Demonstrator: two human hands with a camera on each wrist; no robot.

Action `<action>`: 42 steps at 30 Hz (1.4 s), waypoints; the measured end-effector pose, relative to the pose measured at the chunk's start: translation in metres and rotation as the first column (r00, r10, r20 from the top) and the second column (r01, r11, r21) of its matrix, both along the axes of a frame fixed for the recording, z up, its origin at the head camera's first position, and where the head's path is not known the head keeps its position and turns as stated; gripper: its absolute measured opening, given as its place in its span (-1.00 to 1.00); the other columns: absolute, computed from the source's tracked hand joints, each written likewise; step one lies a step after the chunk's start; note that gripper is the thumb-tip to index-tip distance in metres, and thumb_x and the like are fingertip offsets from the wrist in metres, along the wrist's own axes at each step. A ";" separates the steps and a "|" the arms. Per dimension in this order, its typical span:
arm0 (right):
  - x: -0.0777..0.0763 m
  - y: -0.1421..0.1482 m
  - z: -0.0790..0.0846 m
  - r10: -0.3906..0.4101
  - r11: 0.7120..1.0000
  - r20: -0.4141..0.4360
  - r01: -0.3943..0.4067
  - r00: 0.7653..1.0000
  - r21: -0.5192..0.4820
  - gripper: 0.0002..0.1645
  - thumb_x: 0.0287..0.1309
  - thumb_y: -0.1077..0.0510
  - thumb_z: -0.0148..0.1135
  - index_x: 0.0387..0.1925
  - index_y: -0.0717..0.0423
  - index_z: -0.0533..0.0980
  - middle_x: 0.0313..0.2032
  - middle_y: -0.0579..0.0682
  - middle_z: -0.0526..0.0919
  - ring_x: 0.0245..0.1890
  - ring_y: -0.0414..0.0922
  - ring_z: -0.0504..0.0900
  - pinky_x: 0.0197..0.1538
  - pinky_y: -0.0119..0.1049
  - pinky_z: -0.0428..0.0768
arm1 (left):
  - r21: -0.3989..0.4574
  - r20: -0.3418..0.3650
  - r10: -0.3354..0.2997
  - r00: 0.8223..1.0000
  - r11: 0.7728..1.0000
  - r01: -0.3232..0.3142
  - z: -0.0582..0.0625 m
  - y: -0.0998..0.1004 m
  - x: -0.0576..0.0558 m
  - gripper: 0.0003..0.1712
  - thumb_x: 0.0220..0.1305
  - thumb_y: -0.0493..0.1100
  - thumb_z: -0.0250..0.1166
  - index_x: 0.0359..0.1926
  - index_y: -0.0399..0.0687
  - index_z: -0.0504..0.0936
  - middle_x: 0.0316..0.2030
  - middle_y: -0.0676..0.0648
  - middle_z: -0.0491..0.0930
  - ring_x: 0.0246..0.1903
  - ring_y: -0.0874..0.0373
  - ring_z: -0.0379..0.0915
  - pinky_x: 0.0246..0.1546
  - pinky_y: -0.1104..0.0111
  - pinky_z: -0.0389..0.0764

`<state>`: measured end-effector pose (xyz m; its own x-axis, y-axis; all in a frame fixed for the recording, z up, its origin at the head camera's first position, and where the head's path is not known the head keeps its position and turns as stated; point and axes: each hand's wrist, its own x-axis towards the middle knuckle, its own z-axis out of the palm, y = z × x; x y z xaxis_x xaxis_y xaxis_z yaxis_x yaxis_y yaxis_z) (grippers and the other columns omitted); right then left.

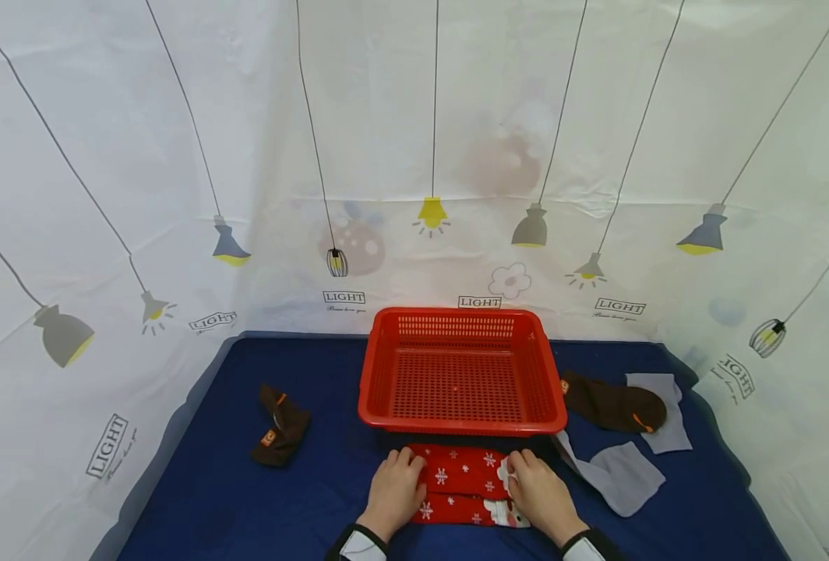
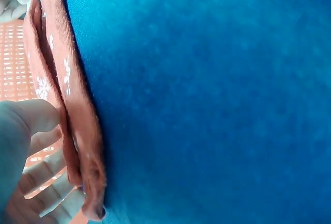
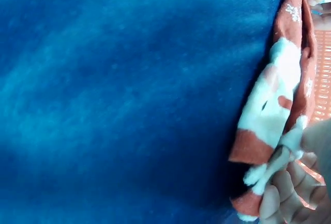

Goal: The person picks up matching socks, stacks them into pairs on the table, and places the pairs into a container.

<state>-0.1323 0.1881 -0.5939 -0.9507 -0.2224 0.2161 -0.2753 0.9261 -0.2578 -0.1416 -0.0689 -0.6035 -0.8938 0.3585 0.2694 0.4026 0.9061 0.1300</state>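
Two red socks [image 1: 465,474] with white snowflakes lie lengthwise side by side in front of the basket, the far one partly over the near one. My left hand [image 1: 396,487] pinches the left end of the far sock; in the left wrist view the thumb [image 2: 39,115] presses its edge and the fingers are spread beyond it. At the other end, my right hand [image 1: 542,491] holds the same sock between thumb and curled fingers. A white figure patch [image 3: 271,97] shows on the near sock in the right wrist view.
A red plastic basket [image 1: 456,427] stands just beyond the socks. To the left lies a crumpled brown sock [image 1: 284,436]. On the right are another brown sock [image 1: 611,403], a grey sock [image 1: 670,432] partly under it, and a second grey sock [image 1: 621,475]. Dark blue cloth [image 1: 197,499] covers the table.
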 end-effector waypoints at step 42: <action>-0.001 0.018 -0.006 -0.034 0.999 -0.002 0.034 0.999 0.032 -0.76 -0.09 0.26 0.31 -0.40 -0.03 0.42 -0.42 -0.07 0.41 -0.45 -0.11 0.44 -0.48 -0.24 0.49 | -0.013 -0.123 0.000 0.992 1.000 -0.002 -0.006 -0.001 -0.015 -0.81 -0.28 -0.23 0.38 -0.62 -0.08 0.49 -0.59 -0.04 0.43 -0.57 0.07 0.36 -0.47 0.31 0.45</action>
